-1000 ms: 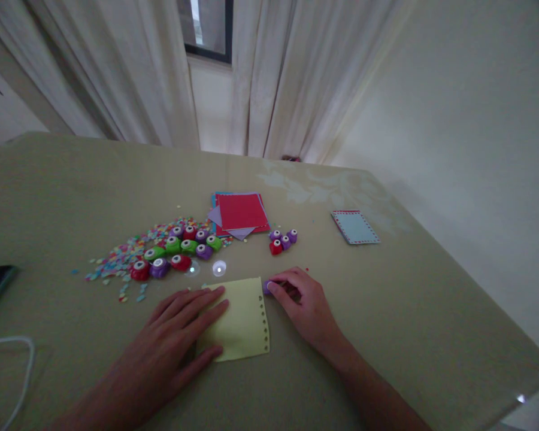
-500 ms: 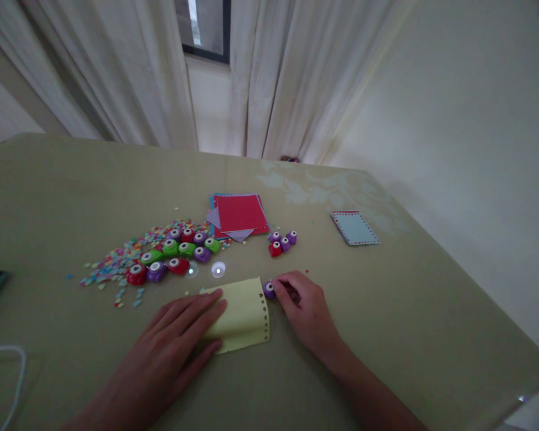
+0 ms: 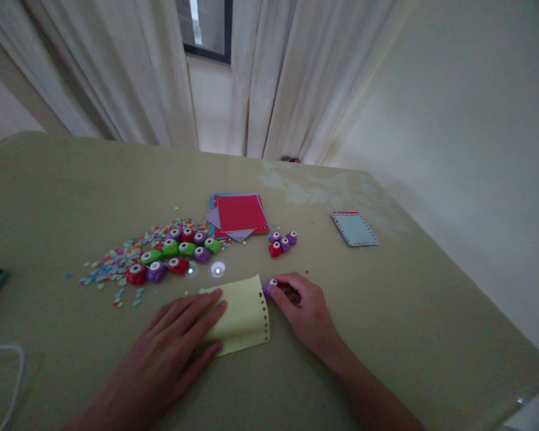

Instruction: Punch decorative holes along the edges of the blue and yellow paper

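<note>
Under the spread fingers of my left hand [image 3: 179,338] lies a sheet of yellow paper [image 3: 242,317], pressed to the table. A row of small punched holes runs along its right edge. My right hand [image 3: 303,305] grips a purple craft punch [image 3: 268,290] at the paper's upper right corner, thumb on its top. The punch touches the corner; whether paper is inside its slot is hidden. Beyond it stands a small group of purple punches and a red punch [image 3: 275,249].
Red, green and purple punches [image 3: 187,249] stand at the left beside a heap of paper confetti [image 3: 121,260]. Two clear discs [image 3: 218,269] lie near them. Behind is a stack of coloured paper [image 3: 242,214]; at right, a pale blue card [image 3: 356,228]. A white cable [image 3: 20,371] lies left.
My right thumb has moved onto the top of the purple punch, covering more of it, and the punch has tilted slightly. My left hand stays in place on the paper.
</note>
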Tool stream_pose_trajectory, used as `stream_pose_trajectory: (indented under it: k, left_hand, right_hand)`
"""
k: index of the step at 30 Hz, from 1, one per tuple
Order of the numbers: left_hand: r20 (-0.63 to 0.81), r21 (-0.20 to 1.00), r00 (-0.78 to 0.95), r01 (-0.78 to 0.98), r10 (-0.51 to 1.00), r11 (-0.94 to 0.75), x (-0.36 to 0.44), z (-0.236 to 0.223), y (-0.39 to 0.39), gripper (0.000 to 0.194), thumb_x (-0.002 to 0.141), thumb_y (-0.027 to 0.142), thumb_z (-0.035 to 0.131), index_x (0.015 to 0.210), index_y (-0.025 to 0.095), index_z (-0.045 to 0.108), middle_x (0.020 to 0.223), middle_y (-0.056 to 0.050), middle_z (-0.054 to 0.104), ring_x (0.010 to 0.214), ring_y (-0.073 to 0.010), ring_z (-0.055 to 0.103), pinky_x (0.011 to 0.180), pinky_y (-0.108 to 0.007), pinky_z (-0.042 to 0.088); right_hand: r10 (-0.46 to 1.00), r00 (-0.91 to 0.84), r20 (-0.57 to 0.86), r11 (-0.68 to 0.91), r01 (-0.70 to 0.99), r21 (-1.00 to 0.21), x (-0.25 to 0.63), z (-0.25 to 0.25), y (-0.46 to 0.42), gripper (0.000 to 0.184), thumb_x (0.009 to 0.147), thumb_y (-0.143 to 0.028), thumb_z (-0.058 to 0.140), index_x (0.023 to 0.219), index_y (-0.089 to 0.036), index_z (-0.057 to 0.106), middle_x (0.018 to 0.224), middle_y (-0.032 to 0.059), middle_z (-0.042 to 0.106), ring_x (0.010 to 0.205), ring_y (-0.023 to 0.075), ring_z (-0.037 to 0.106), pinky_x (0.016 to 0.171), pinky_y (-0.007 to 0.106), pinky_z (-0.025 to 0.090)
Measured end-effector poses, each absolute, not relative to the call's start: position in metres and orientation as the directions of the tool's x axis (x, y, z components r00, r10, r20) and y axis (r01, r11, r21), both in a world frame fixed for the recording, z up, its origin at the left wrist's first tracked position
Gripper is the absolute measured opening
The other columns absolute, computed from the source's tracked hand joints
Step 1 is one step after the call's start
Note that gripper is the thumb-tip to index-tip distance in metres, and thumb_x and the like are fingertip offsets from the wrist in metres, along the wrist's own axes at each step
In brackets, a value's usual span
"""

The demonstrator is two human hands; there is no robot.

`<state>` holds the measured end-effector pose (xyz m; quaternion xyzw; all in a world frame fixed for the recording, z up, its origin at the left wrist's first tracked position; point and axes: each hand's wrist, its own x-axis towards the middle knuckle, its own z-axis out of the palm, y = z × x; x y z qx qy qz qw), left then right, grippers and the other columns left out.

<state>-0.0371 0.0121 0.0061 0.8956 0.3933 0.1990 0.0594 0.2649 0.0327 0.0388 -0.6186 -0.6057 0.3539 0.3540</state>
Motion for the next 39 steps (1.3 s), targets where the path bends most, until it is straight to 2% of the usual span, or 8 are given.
stream_pose_trajectory:
  k: [7, 12, 17, 25, 32, 39]
  left_hand:
    - [0.322, 0.265, 0.611, 0.675, 0.723, -0.689, -0.035, 0.007, 0.013, 0.055, 0.111, 0.046, 0.061, 0.163, 0.033, 0.053, 0.164, -0.003, 0.060, 0.140, -0.0282, 0.062, 0.117, -0.043, 0.050]
    - [0.307, 0.257, 0.623, 0.674, 0.720, -0.692, -0.035, 0.010, 0.012, 0.065, 0.109, 0.049, 0.063, 0.169, 0.034, 0.045, 0.168, -0.002, 0.056, 0.144, -0.0294, 0.060, 0.119, -0.045, 0.049]
    - [0.287, 0.222, 0.696, 0.620, 0.658, -0.753, -0.036, 0.019, 0.012, 0.078, 0.107, 0.052, 0.065, 0.175, 0.031, 0.033, 0.172, -0.004, 0.051, 0.152, -0.0282, 0.055, 0.131, -0.047, 0.037]
    - [0.312, 0.168, 0.724, 0.595, 0.615, -0.786, -0.035, 0.021, 0.012, 0.076, 0.106, 0.045, 0.065, 0.174, 0.024, 0.037, 0.176, -0.005, 0.044, 0.160, -0.0253, 0.046, 0.139, -0.043, 0.019]
    - [0.306, 0.193, 0.715, 0.600, 0.628, -0.777, -0.035, 0.021, 0.013, 0.076, 0.107, 0.046, 0.064, 0.175, 0.027, 0.035, 0.175, -0.004, 0.046, 0.158, -0.0262, 0.048, 0.137, -0.046, 0.026]
    - [0.313, 0.136, 0.727, 0.603, 0.611, -0.786, -0.034, 0.021, 0.013, 0.075, 0.106, 0.046, 0.064, 0.174, 0.025, 0.037, 0.177, -0.002, 0.041, 0.162, -0.0231, 0.042, 0.140, -0.041, 0.010]
  right_hand:
    - [1.000, -0.001, 0.007, 0.006, 0.502, -0.865, 0.264, 0.038, 0.031, 0.017, 0.097, -0.035, 0.078, 0.106, -0.020, 0.081, 0.095, 0.0066, 0.080, 0.079, 0.0189, 0.073, 0.072, 0.030, 0.057]
    - [0.997, -0.070, 0.016, 0.049, 0.504, -0.862, 0.266, 0.041, 0.031, 0.018, 0.095, -0.028, 0.080, 0.112, -0.023, 0.084, 0.105, 0.0070, 0.077, 0.083, 0.0184, 0.072, 0.072, 0.029, 0.057]
    - [0.994, -0.104, -0.035, 0.018, 0.474, -0.880, 0.268, 0.047, 0.034, 0.020, 0.102, -0.036, 0.074, 0.111, -0.023, 0.086, 0.106, 0.0075, 0.078, 0.090, 0.0196, 0.073, 0.075, 0.030, 0.056]
    - [0.987, -0.113, -0.115, -0.054, 0.438, -0.897, 0.272, 0.050, 0.038, 0.019, 0.095, -0.036, 0.080, 0.104, -0.021, 0.086, 0.096, 0.0055, 0.080, 0.079, 0.0180, 0.070, 0.071, 0.029, 0.053]
    - [0.986, -0.114, -0.122, -0.058, 0.456, -0.888, 0.272, 0.052, 0.038, 0.017, 0.094, -0.037, 0.081, 0.100, -0.021, 0.086, 0.094, 0.0047, 0.080, 0.075, 0.0165, 0.066, 0.068, 0.028, 0.051]
    - [0.983, -0.123, -0.139, -0.068, 0.455, -0.888, 0.273, 0.051, 0.038, 0.018, 0.093, -0.038, 0.081, 0.099, -0.021, 0.085, 0.094, 0.0047, 0.079, 0.073, 0.0161, 0.064, 0.067, 0.028, 0.050]
